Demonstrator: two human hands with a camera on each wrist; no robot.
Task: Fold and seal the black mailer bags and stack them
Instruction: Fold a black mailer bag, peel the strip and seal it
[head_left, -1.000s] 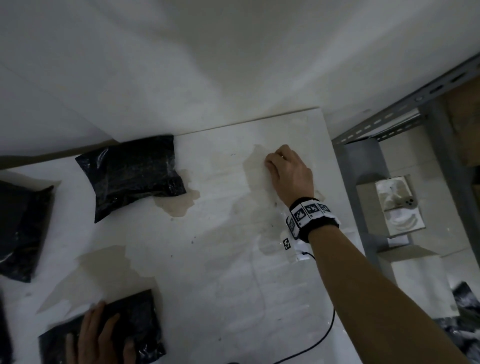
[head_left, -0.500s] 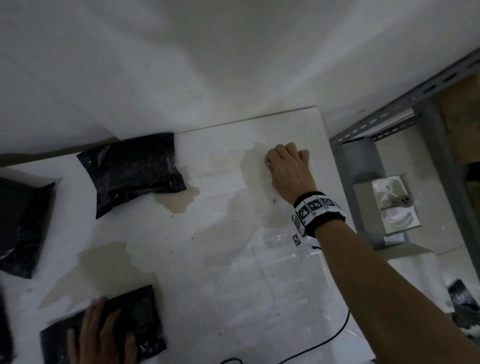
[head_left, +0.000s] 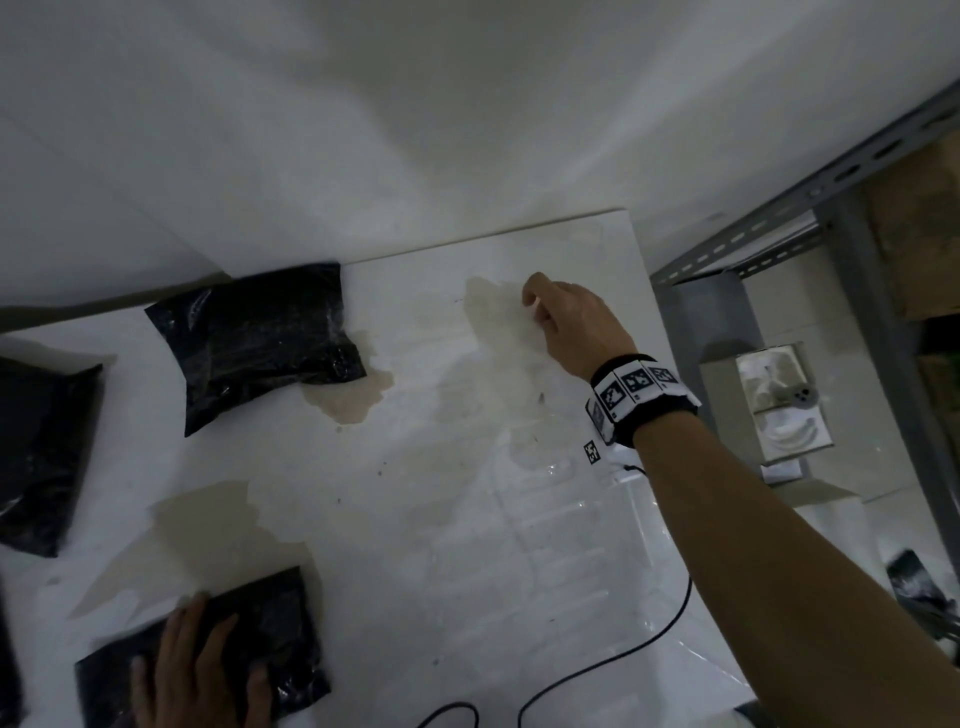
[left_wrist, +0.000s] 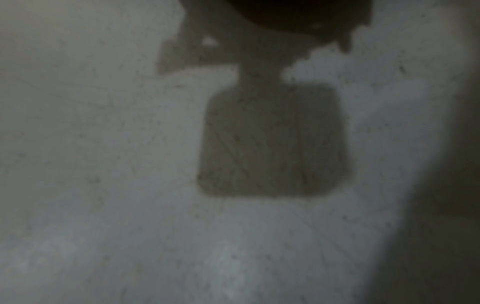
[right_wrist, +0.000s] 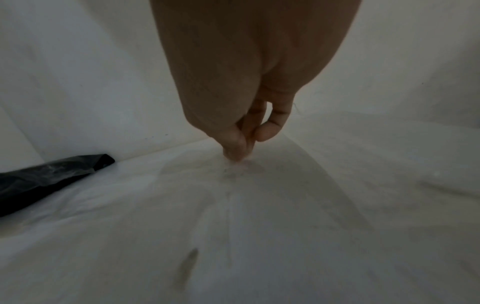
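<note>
Head view: a black mailer bag (head_left: 208, 654) is pressed flat by the left hand (head_left: 197, 675), fingers straight; right hand (head_left: 571, 322) fingers are pinched together on the surface (head_left: 441, 519)

Around the right hand (head_left: 574, 322) fingertips (right_wrist: 235, 152) the white table (head_left: 441, 519) lies bare, its far edge against the wall just beyond them. Well to their left lies a black mailer bag (head_left: 260, 338); a metal shelf frame (head_left: 691, 291) stands to their right, off the table.

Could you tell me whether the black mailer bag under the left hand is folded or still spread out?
Folded, apparently: the mailer bag is a compact rectangle lying flat under the left hand. Whether it is sealed cannot be told.
</note>
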